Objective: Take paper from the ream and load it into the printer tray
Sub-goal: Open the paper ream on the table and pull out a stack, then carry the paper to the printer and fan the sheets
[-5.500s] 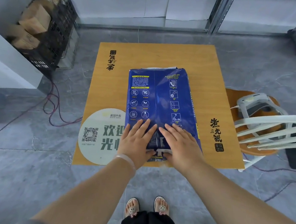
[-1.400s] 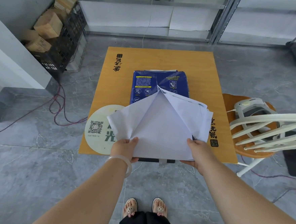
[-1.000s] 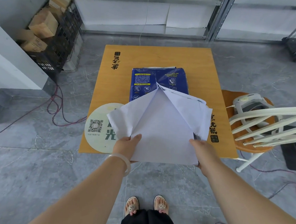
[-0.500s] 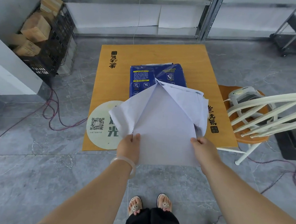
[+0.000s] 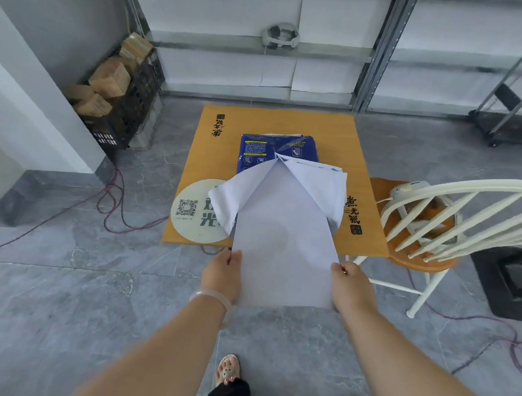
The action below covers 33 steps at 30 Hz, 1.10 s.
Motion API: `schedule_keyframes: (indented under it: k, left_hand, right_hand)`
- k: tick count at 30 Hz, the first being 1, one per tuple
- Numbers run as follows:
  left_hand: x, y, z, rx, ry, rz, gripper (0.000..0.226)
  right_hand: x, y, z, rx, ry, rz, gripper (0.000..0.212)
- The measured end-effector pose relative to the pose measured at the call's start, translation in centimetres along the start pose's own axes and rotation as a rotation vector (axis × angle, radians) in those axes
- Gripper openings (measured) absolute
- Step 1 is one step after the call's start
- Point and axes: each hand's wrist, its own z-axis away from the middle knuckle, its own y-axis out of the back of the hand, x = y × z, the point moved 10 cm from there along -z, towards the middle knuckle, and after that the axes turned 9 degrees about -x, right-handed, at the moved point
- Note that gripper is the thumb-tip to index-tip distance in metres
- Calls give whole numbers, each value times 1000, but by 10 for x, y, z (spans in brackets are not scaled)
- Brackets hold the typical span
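Paper [image 5: 283, 252] half out of blue ream [image 5: 277, 151] on table [image 5: 335, 135] | left hand [image 5: 222, 271] and right hand [image 5: 351, 284] pinch its near corners, stack overhanging table's edge | risk: torn wrapper flaps snag, sheets fan or spill | open floor behind, chair [image 5: 455, 224] crowds right.

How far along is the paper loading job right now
Done: the blue ream wrapper on the table is torn open at the near end, its flaps spread. In hand: the left hand and right hand grip a stack of white paper by its sides, drawn past the table edge. Left: loading it; no printer tray is clearly visible.
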Motion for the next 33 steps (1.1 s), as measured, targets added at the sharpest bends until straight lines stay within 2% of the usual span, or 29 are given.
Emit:
schedule_keyframes:
  k: [9, 12, 17, 22, 26, 33]
  left_hand:
    - [-1, 18, 116, 179, -50, 64, 37]
    - [5, 56, 140, 271, -86, 112, 35]
    - [4, 154, 185, 503, -150, 235, 37]
    - [-24, 269, 253, 764, -150, 304, 38]
    - [-72, 362, 331, 991, -122, 329, 39]
    - [-207, 482, 516, 1362, 3, 329, 39]
  right_hand:
    - [-12, 33, 74, -60, 215, 10, 21]
    - [-49, 23, 97, -98, 322, 19, 16]
    - [-144, -15, 146, -167, 548, -27, 26]
    - [-244, -87, 228, -300, 797, -57, 22]
    - [-302, -169, 321, -452, 961, -64, 21]
    - [-331, -329, 531, -749, 1148, -45, 23]
